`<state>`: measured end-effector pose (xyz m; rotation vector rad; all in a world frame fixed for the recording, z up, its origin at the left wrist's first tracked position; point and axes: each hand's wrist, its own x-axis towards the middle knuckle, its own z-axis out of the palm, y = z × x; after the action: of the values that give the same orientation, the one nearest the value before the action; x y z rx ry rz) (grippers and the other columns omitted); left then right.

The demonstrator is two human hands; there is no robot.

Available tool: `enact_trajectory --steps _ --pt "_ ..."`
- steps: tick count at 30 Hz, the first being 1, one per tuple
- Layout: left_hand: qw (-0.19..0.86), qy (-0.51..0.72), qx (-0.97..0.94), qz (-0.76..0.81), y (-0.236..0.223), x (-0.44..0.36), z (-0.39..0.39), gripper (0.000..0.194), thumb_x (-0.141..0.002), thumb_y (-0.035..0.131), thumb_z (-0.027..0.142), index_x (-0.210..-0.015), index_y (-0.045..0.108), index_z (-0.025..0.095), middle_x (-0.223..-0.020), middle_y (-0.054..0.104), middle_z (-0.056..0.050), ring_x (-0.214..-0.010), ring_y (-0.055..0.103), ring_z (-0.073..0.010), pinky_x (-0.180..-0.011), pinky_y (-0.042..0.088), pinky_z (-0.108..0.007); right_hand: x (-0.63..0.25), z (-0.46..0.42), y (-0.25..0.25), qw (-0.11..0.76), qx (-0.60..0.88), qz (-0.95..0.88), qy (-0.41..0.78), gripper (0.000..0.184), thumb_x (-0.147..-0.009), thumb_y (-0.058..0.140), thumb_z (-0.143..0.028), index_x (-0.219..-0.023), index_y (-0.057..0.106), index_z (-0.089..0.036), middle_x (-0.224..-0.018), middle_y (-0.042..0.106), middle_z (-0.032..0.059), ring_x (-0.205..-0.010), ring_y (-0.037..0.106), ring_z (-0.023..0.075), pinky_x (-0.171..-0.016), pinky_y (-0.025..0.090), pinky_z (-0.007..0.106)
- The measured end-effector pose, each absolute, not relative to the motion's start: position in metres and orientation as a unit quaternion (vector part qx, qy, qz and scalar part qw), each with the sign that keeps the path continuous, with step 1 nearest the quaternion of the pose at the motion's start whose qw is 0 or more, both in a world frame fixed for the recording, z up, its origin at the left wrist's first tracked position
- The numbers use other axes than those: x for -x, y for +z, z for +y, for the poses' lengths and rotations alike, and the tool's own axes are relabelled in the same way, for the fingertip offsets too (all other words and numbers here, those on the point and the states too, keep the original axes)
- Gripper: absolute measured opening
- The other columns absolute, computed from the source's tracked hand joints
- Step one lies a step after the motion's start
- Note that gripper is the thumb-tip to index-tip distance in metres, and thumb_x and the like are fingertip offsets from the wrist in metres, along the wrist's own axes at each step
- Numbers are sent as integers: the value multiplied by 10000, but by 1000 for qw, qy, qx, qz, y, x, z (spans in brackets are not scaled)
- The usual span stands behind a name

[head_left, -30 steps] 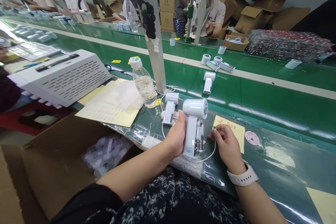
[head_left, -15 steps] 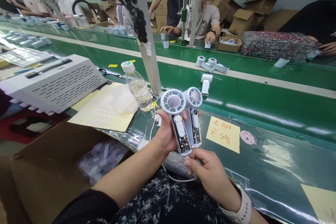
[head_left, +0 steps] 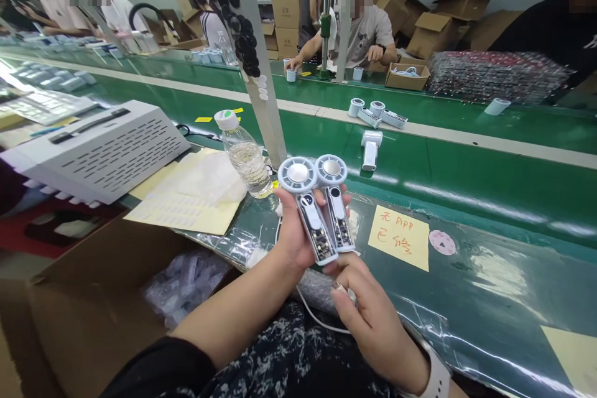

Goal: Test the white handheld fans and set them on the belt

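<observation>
My left hand (head_left: 295,231) holds two white handheld fans side by side, their round heads upward. Their clear bodies show small circuit boards. The nearer fan (head_left: 313,227) lies across my palm, and the other fan (head_left: 336,208) rests against my fingers. My right hand (head_left: 368,311) sits just below the fans, with its fingers pinched on the small end of a white cable (head_left: 321,317). The cable curves down towards my lap and partly hides behind my hand.
A green conveyor belt (head_left: 466,180) runs past me. On it are a yellow handwritten note (head_left: 398,237) and another white fan (head_left: 370,150). A water bottle (head_left: 247,161), a white perforated machine (head_left: 97,158) and a cardboard box (head_left: 107,286) stand to my left. Co-workers sit across the belt.
My left hand has lifted a second fan from the belt and turned both heads upward. My right hand has moved off the note towards me, taking the cable along.
</observation>
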<state>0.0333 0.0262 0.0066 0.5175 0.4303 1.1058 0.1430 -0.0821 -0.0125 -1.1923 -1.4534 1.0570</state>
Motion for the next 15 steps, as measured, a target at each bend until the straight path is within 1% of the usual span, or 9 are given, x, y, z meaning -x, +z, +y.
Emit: enact_trajectory --steps 1,2,4,6,8,11,15 --pt "803 516 -226 195 8 -32 27 688 -568 730 848 -656 567 185 -1021 737 -68 -940 712 -240 -807 583 -358 -145 -81 -11 475 488 -602 416 331 -989 506 -438 -744 560 -223 -1003 690 79 -956 643 217 -819 493 307" --pt "805 515 -222 190 9 -31 27 690 -559 738 844 -650 565 182 -1024 736 -71 -946 712 -247 -805 586 -361 -146 -81 -11 475 499 -597 411 342 -994 499 -438 -733 558 -224 -954 692 68 -904 647 206 -781 491 295" --pt "806 514 -232 178 9 -30 25 705 -526 752 844 -636 572 171 -1038 733 -78 -932 711 -242 -782 587 -344 -147 -79 -12 474 536 -559 418 381 -997 494 -470 -712 562 -227 -745 663 27 -694 621 176 -641 461 273" --pt "807 513 -246 159 9 -29 23 713 -509 753 848 -627 591 164 -1054 732 -80 -911 707 -220 -767 580 -314 -145 -79 -14 479 559 -516 438 429 -979 517 -535 -683 563 -227 -593 609 -5 -551 575 157 -560 427 269" --pt "802 516 -263 147 7 -29 21 708 -510 747 851 -629 615 166 -1065 735 -78 -917 707 -220 -759 577 -305 -142 -80 -16 496 559 -476 464 483 -942 554 -605 -642 547 -226 -529 594 -10 -500 573 153 -543 428 271" --pt "785 519 -305 147 4 -29 18 716 -510 729 869 -641 645 170 -1049 745 -92 -896 710 -245 -721 577 -323 -136 -82 -17 527 550 -409 502 536 -894 595 -673 -602 525 -228 -468 576 -12 -453 572 152 -531 440 275" --pt "772 523 -326 152 2 -31 16 731 -528 705 883 -655 652 166 -969 752 -96 -779 702 -216 -657 568 -308 -133 -82 -20 546 543 -364 524 548 -880 610 -685 -594 497 -232 -438 546 -26 -426 554 147 -515 434 273"
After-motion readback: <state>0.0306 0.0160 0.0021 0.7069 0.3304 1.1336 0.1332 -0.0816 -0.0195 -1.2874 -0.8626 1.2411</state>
